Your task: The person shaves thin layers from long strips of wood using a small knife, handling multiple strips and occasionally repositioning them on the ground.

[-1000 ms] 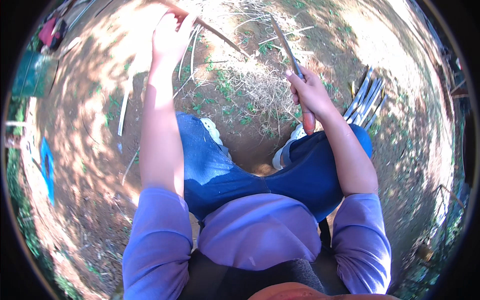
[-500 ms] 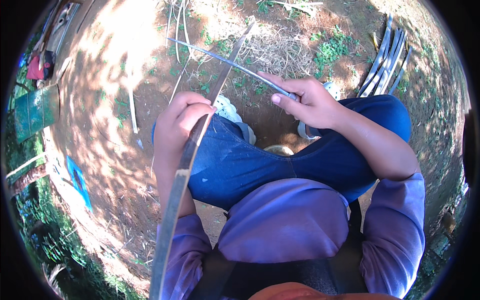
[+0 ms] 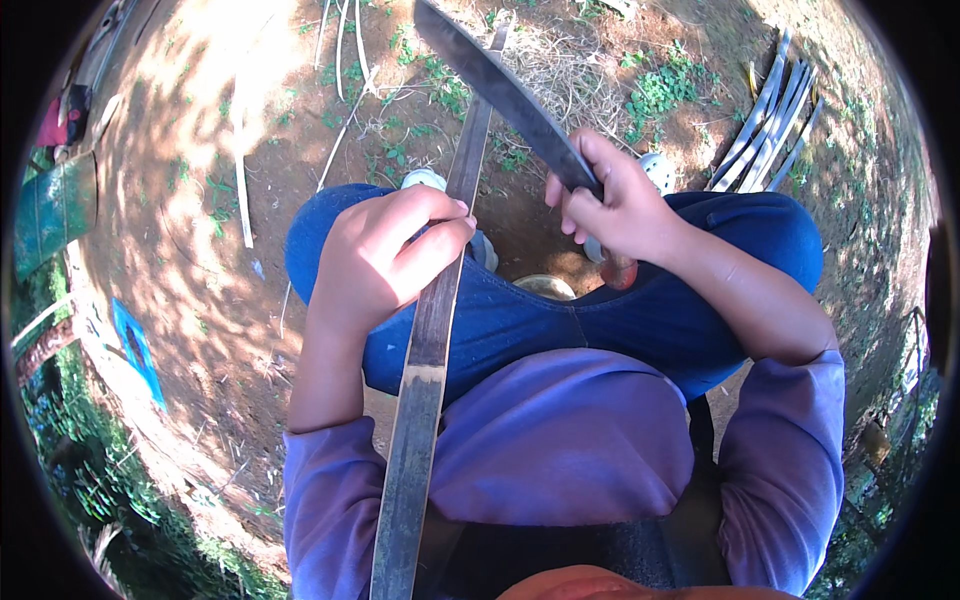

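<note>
strip (image 3: 432, 330): split bamboo or wood, long and flat; dull brown-grey, fibrous, with a paler, slightly shiny patch low down
blade (image 3: 500, 85): dark metal, matt, unpolished, faintly mottled
handle (image 3: 618, 270): reddish, smooth, a little glossy; material cannot be told
trousers (image 3: 560, 320): blue cloth, like denim, matt, softly creased
shirt (image 3: 560, 450): purple cloth, smooth knit, matt
shoes (image 3: 425, 180): pale, smooth toe caps, looking like rubber or plastic
slats (image 3: 765, 125): bundle of pale grey strips with a slight sheen
ground (image 3: 200, 250): bare reddish earth, rough and dusty, with dry straw and patches of green weed
</note>
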Available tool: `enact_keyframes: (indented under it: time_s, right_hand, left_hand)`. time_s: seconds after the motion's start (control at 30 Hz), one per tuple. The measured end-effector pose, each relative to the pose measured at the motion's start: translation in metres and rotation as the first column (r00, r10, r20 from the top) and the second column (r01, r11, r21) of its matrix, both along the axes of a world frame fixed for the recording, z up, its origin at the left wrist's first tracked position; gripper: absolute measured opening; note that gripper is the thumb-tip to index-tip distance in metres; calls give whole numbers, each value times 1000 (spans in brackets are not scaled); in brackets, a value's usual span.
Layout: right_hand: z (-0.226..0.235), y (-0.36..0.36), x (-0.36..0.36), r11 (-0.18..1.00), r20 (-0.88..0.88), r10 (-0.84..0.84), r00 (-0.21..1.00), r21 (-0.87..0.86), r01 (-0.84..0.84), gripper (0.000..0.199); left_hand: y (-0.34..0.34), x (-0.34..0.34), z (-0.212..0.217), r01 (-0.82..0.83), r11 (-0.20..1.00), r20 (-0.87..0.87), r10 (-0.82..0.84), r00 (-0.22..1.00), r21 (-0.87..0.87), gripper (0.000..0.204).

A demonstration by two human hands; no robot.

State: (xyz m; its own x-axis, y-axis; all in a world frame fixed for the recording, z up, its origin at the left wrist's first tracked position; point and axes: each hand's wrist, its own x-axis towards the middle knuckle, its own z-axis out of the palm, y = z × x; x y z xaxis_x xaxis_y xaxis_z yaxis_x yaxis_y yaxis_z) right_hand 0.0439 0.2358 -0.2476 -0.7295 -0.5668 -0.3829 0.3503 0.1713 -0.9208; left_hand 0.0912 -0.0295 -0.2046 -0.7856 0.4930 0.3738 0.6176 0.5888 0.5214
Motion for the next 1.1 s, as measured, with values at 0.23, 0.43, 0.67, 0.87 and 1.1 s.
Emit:
enact_keyframes:
  time_s: [0.23, 0.43, 0.67, 0.87, 1.1]
  right_hand:
    - [-12, -11, 26, 996, -407, 32, 913, 93, 6, 22]
    - [-4, -15, 27, 968, -350, 206, 914, 209, -138, 28]
    - [-17, -24, 27, 954, -345, 267, 900, 228, -195, 28]
    - [-45, -33, 13, 907, -450, 334, 828, 393, -152, 22]
    - [-109, -28, -35, 835, -247, 244, 938, 545, -73, 21]
  left_hand:
    - [3, 5, 14, -2, 998, -119, -4, 993, -56, 50]
    - [4, 2, 2, 33, 999, -223, -36, 974, -19, 40]
    - [2, 5, 3, 134, 990, -164, -141, 976, -53, 33]
    - [2, 3, -6, 158, 987, -241, -162, 957, -35, 31]
    - [1, 4, -6, 177, 984, -217, -177, 960, -24, 29]
